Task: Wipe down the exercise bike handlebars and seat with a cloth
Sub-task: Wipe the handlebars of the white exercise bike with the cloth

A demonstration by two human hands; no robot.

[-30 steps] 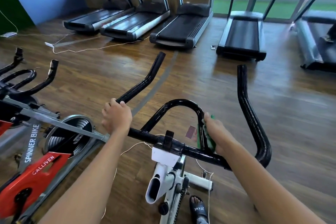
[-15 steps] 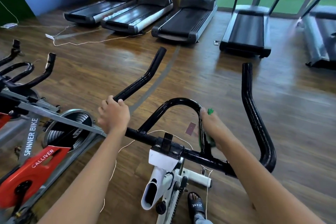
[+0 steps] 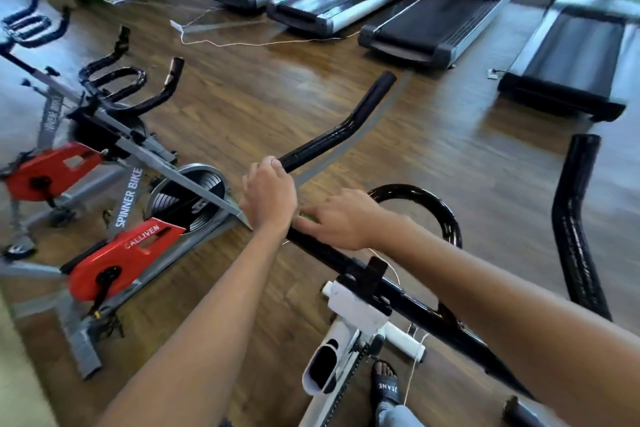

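Fingers of the left hand [image 3: 268, 196] curl round the black handlebars [image 3: 332, 255] where the left horn bends up off the crossbar, and the grip is firm. Just beside it, the right hand [image 3: 341, 220] lies on the crossbar with fingers pressed down over a green cloth [image 3: 306, 217]; only a sliver of cloth shows under the fingertips, touching the bar next to the left wrist.

The handlebars are glossy black tube, the horns wrapped in a wrinkled, shiny covering. The left horn rises toward the far floor, the right horn [image 3: 571, 218] stands well apart at the right, and a curved loop [image 3: 436, 208] arcs up behind the right hand. A black clamp [image 3: 369, 274] fixes the crossbar to a white stem [image 3: 353, 308], smooth and boxy, with an open tube end below. A thin white cord hangs near it.

Below the stem, a black slide sandal [image 3: 386, 386] on a foot reads "JEANE" in white. At the left, a red-and-grey bike [image 3: 124, 253] carries "CALLIVEN" on its red plastic guard and "SPINNER BIKE" on its grey frame, with a ribbed metal flywheel behind. A second red bike [image 3: 52, 170] stands beyond it, blurred.

Wood-plank flooring [image 3: 259, 104] shines underneath. Black-belted treadmills [image 3: 436, 21] with silver rails line its far edge.
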